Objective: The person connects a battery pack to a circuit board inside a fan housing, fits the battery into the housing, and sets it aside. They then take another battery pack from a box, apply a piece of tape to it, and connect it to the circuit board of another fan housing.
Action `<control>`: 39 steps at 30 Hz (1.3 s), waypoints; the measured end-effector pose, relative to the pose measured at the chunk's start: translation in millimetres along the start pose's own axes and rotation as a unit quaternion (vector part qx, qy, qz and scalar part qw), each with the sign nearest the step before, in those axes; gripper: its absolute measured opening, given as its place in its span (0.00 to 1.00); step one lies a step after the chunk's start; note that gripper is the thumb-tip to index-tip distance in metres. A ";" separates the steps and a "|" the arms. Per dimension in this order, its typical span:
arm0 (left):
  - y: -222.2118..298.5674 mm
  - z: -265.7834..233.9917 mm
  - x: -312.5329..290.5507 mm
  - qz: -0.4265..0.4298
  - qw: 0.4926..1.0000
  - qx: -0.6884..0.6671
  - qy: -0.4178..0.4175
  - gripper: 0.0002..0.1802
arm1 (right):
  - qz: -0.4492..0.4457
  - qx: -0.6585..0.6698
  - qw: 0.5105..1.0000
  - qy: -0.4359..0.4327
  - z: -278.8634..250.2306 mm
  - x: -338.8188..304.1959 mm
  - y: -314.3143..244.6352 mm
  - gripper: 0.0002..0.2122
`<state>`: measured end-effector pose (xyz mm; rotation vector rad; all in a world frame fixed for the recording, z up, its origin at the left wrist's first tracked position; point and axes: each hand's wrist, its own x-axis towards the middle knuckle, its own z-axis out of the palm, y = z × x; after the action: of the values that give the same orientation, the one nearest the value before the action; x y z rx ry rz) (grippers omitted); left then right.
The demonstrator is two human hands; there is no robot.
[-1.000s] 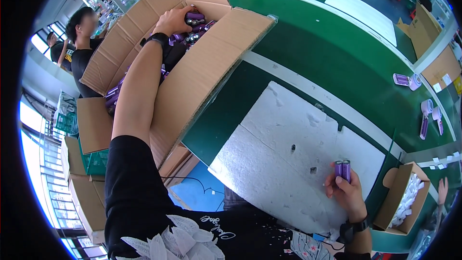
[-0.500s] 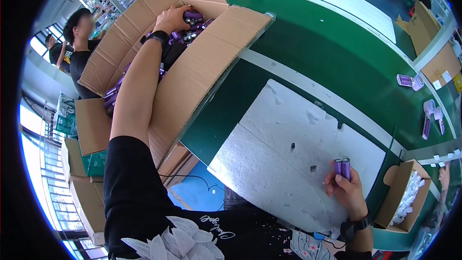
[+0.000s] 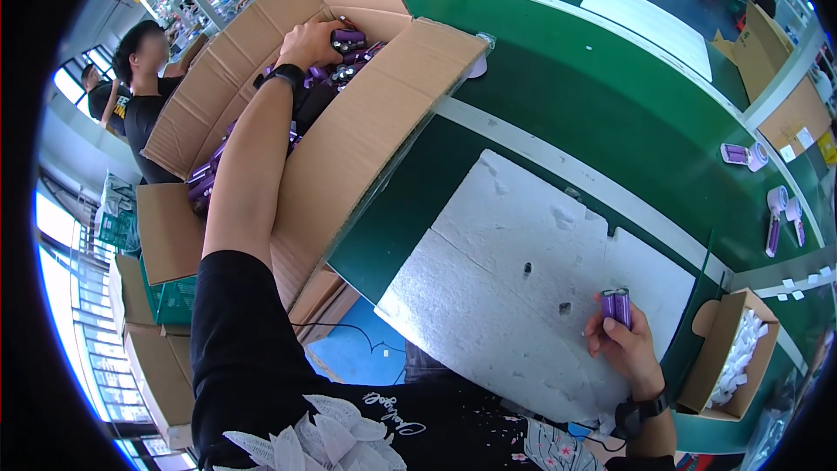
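Observation:
My left hand [image 3: 311, 44] reaches into a big open cardboard box [image 3: 370, 96] at the upper left. Its fingers close on a shiny purple twin-cylinder piece [image 3: 349, 37], partly hidden by the hand. Many similar purple pieces [image 3: 202, 181] lie heaped in the box, some under my left forearm. At the lower right, my right hand [image 3: 635, 347] holds another purple twin-cylinder piece [image 3: 615, 307] upright between thumb and fingers. It is above a white foam board [image 3: 488, 270] with small holes and dents.
A green conveyor belt [image 3: 602, 96] runs behind the board, carrying purple-handled, round-headed devices [image 3: 775, 220] at the right. A small carton [image 3: 697, 384] of white pieces [image 3: 739, 362] stands right of my right hand. Another person [image 3: 144, 87] is beyond the big box.
My left hand stays at the same purple piece in the box, shifting only slightly. The right hand holds its piece nearly still. A pale round part now shows on the belt beside the box flap.

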<state>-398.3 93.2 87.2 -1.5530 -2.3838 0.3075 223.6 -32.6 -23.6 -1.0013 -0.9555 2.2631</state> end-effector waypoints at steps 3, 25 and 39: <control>-6.0 1.8 2.0 0.012 1.000 -0.018 0.019 0.36 | 0.002 0.002 1.000 -0.006 2.0 0.2 0.3 0.21; -19.1 -9.2 17.9 0.030 0.997 -0.044 -0.059 0.35 | 0.011 0.013 1.000 -0.027 4.4 1.8 4.9 0.22; -3.5 -5.9 3.0 0.035 0.998 -0.044 -0.028 0.34 | 0.016 0.013 1.000 -0.023 3.2 0.4 3.2 0.21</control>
<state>-400.4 94.7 94.2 -1.6905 -2.4190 0.2679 220.4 -35.7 -24.7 -0.9636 -0.9333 2.3272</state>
